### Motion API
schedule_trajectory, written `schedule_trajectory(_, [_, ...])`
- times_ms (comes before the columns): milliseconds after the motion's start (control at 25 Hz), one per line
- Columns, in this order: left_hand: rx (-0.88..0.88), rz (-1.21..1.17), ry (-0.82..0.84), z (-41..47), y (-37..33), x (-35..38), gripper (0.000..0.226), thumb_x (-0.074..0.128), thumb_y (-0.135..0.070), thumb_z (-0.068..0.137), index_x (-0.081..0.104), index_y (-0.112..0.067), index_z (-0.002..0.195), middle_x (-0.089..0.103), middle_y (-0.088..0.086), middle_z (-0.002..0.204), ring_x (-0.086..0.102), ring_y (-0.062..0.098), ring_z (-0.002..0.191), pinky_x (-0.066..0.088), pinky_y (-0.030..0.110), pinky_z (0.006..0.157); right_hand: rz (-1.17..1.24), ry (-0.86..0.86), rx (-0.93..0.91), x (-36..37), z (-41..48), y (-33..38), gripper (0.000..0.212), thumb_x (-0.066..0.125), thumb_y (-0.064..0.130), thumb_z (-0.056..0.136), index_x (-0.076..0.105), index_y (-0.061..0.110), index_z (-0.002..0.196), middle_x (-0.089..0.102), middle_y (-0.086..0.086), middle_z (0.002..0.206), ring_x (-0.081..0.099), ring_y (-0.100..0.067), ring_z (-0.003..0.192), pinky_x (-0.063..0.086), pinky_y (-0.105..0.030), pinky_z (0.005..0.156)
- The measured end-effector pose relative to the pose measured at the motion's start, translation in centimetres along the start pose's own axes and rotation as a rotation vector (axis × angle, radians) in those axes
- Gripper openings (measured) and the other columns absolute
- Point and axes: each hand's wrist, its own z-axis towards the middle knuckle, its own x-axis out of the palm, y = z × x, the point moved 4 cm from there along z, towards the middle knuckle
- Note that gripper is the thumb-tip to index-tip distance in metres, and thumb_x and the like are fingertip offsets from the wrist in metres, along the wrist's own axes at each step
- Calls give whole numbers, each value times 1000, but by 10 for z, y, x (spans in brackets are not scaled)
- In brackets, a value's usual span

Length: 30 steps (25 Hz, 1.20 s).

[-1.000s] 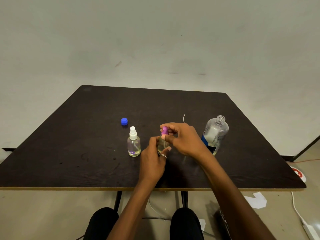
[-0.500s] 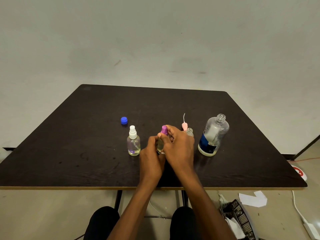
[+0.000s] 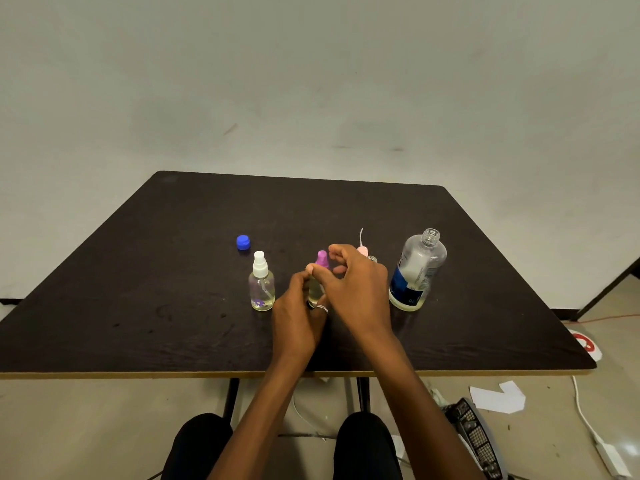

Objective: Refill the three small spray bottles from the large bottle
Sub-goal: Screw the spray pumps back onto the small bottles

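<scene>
Gripping the small clear glass spray bottle (image 3: 314, 292) at table (image 3: 138, 289) centre, the left hand (image 3: 298, 317) is steadying it while the right hand (image 3: 356, 292) is pinching its purple spray cap (image 3: 322, 258).

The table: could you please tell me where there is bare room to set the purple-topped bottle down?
The table is bare left of the white-topped bottle and blue cap, and across the whole far half. It is crowded between the hands, left and right, the pink sprayer head and the large bottle.
</scene>
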Motion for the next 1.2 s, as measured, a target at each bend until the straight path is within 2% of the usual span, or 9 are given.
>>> schedule_trajectory(120, [-26,4,-3,-1,-9,-2,55,82,-20,79,57,-22,128,72,-6,108,66,-3,92,56,24,83,-24,-9,-22,-21,13,9,42,68,50,82,70,19,111,74,7,98,67,0,81,58,-24,73])
schedule_trajectory(240, [-131,66,37,-7,-15,-5,78,82,-28,81,42,-16,148,64,3,132,62,16,118,50,30,100,-102,0,-65,-46,38,17,28,67,47,85,75,22,94,74,9,84,67,-3,77,57,-28,72])
schedule_trajectory(320, [-152,202,-41,-23,-22,-12,77,78,-33,84,41,-16,149,61,4,136,61,21,120,47,32,98,-193,70,-70,-57,60,18,23,66,43,86,75,23,92,73,10,84,66,-4,75,55,-25,73])
schedule_trajectory(440, [55,219,-137,-56,-45,-10,57,74,-30,88,53,-18,140,67,1,127,66,13,109,50,23,91,-346,226,-77,-62,98,14,20,66,39,87,75,22,93,72,7,87,64,-6,78,48,-22,71])
schedule_trajectory(600, [136,149,-18,-59,-65,20,60,74,-29,89,50,-18,143,62,-2,134,55,4,120,33,2,95,-554,456,-54,-35,137,-3,20,71,31,83,72,11,86,72,-3,87,66,-17,80,53,-29,73])
schedule_trajectory(760, [39,68,57,-33,-69,54,77,70,-29,92,27,-16,155,40,3,157,36,16,145,33,23,115,-730,609,46,-2,155,-30,34,75,33,80,55,11,66,59,-5,69,62,-21,74,54,-32,74])
schedule_trajectory(840, [-27,54,59,-21,-67,66,82,69,-28,93,20,-15,157,31,5,161,28,18,149,31,30,118,-765,642,85,12,157,-42,33,76,33,80,54,9,73,57,-4,69,63,-21,76,56,-33,77])
schedule_trajectory(960, [-103,35,49,-10,-60,75,79,70,-26,92,24,-12,155,37,6,158,34,19,146,34,29,115,-785,680,121,28,152,-58,26,76,27,81,60,8,88,57,-5,73,63,-20,74,55,-31,73])
schedule_trajectory(1200, [-30,55,-2,-6,-54,75,39,66,-15,94,55,-17,131,65,-1,124,61,14,115,51,27,93,-793,712,140,43,144,-75,26,77,18,79,66,4,98,60,-9,79,66,-23,79,57,-36,81])
